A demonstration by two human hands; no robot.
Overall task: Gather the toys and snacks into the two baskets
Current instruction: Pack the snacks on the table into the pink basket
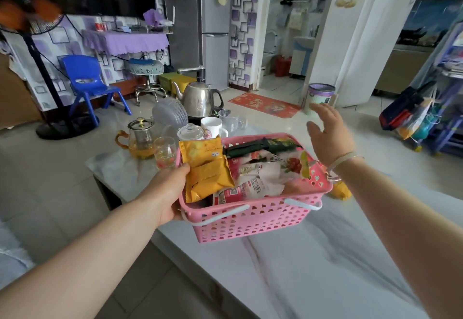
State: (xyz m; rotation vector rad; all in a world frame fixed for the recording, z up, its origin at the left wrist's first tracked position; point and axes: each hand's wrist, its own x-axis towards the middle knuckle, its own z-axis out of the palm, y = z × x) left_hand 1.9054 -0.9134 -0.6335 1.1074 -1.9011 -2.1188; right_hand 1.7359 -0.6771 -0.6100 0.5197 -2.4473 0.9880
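Note:
A pink perforated basket (250, 223) with white handles sits on the marble table, holding red-and-white snack packets (260, 176) and a dark green toy (260, 146). My left hand (170, 191) grips yellow snack packets (205, 171) over the basket's left end. My right hand (330, 135) hovers above the basket's right side, fingers spread, holding nothing. A yellow object (340, 191) peeks out behind the basket's right corner, mostly hidden. Only one basket is in view.
Behind the basket stand a glass teapot (140, 138), a glass cup (165, 152), a white mug (213, 127), a lidded glass jar (191, 132) and a steel kettle (200, 99). The marble table (313, 256) stretches toward me. A blue chair (87, 80) and a fan stand are on the floor at left.

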